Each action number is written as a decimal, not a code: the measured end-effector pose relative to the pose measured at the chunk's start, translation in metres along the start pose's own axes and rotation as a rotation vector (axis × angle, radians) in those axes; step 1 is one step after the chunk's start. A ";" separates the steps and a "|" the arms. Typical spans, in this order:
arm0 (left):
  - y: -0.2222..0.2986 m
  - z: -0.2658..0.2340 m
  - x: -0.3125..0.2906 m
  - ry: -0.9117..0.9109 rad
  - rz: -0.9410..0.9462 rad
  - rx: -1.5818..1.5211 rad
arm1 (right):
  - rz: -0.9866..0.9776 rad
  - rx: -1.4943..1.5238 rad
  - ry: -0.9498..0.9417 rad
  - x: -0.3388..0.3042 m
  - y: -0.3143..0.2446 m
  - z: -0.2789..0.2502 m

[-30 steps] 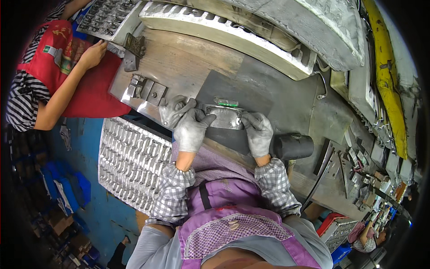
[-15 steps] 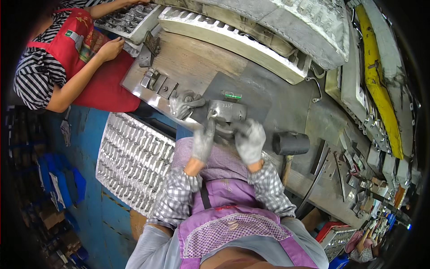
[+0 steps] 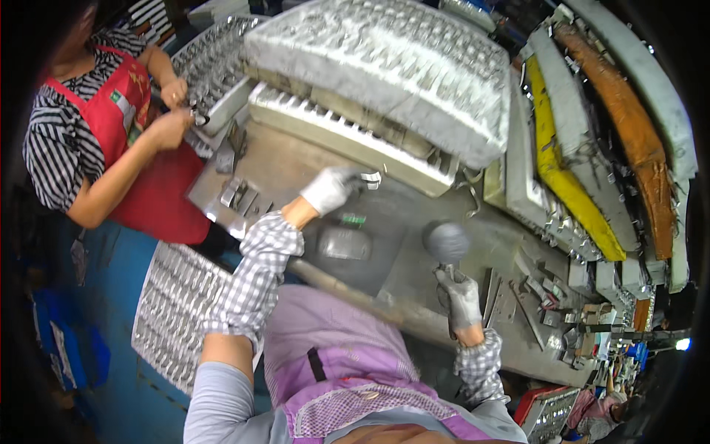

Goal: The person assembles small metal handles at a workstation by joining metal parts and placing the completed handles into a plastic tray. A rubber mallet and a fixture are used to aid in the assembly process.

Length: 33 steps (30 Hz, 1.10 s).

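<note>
My left hand (image 3: 329,191), in a white-grey work glove, reaches out over the bench with its fingers closed on a small curved metal part (image 3: 371,180). The part's bright end sticks out to the right of the fingers, near the front wall of the stacked trays. My right hand (image 3: 460,296), gloved too, is wrapped round the handle of a black mallet (image 3: 447,243), whose round head is tilted up over the bench. Between the hands sits a worn metal block (image 3: 345,243), with a small green item (image 3: 353,219) just behind it.
White foam trays (image 3: 384,63) of metal parts are stacked along the back. More padded trays with a yellow strip (image 3: 569,185) stand at right, near metal tools (image 3: 526,314). Another tray (image 3: 181,314) is low at left, beside a co-worker in a red apron (image 3: 111,92).
My left hand has moved from the metal block forward toward the stacked trays, with the metal part. My right hand has gone right and taken hold of the mallet, raising its head.
</note>
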<state>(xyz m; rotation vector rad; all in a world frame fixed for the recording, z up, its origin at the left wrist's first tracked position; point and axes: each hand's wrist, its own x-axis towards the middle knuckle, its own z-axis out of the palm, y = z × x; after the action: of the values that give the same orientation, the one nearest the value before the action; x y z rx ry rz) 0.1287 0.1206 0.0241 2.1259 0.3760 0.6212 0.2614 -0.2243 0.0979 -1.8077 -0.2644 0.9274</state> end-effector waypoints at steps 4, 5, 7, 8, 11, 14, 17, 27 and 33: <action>-0.037 0.028 0.011 -0.328 0.023 0.413 | -0.577 0.349 -0.174 -0.043 -0.157 0.005; -0.030 0.027 0.015 -0.322 0.048 0.396 | -0.757 0.491 -0.126 -0.042 -0.168 0.004; -0.012 0.024 0.031 -0.323 0.087 0.378 | -1.285 -0.958 0.701 0.075 -0.074 -0.048; 0.000 0.022 0.038 -0.398 -0.017 0.431 | -1.283 -0.957 0.708 0.126 -0.025 -0.077; -0.037 0.060 0.035 -0.500 -0.102 0.370 | -0.868 -1.184 0.369 0.183 0.216 -0.021; -0.057 0.029 0.012 -0.325 0.024 0.273 | -0.708 -0.720 0.242 0.080 0.075 -0.096; -0.028 0.021 -0.011 -0.125 -0.030 0.417 | -0.310 -1.269 0.581 0.042 0.078 -0.117; 0.064 0.085 -0.194 0.696 -0.751 -0.838 | -0.956 -0.527 -0.332 0.019 0.064 0.132; 0.050 0.016 -0.145 0.482 -0.828 -0.064 | -0.226 0.020 -0.057 0.049 0.046 0.153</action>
<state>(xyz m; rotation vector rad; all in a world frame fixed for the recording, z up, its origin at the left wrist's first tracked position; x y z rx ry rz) 0.0198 0.0122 0.0138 1.5293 1.3853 0.6142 0.1770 -0.1098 0.0099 -1.6941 -0.4828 0.8188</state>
